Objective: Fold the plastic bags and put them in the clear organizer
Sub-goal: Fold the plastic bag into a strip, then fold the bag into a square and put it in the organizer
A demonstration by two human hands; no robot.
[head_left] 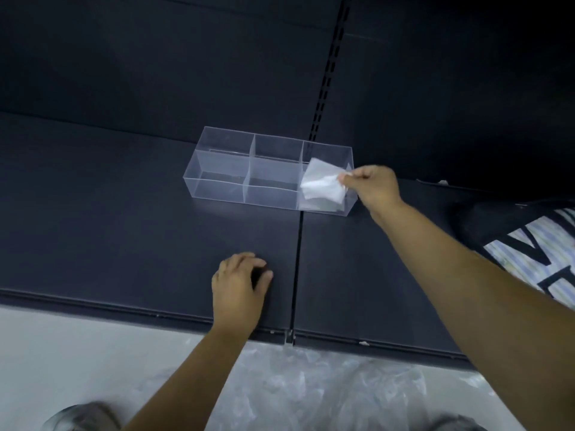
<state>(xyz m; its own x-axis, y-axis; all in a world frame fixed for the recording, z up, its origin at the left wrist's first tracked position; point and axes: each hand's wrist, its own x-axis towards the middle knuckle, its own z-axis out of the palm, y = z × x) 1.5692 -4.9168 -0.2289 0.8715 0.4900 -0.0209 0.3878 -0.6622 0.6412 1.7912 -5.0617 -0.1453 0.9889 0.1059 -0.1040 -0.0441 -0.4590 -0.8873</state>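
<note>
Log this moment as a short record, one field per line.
surface: dark shelf
organizer: clear, three compartments in a row
left and middle compartments: empty
right compartment: folded bag partly in
right hand: pinching the bag's edge
left hand: resting on the shelf, holding nothing
floor: loose clear plastic below the shelf edge

Shop interior, bare retail shelving.
Dark metal shelf [124,213] in butted sections with a lipped front edge; matching back panel [155,57] carries a slotted upright [326,73], as store gondolas do. Pale floor [46,353] below.
</note>
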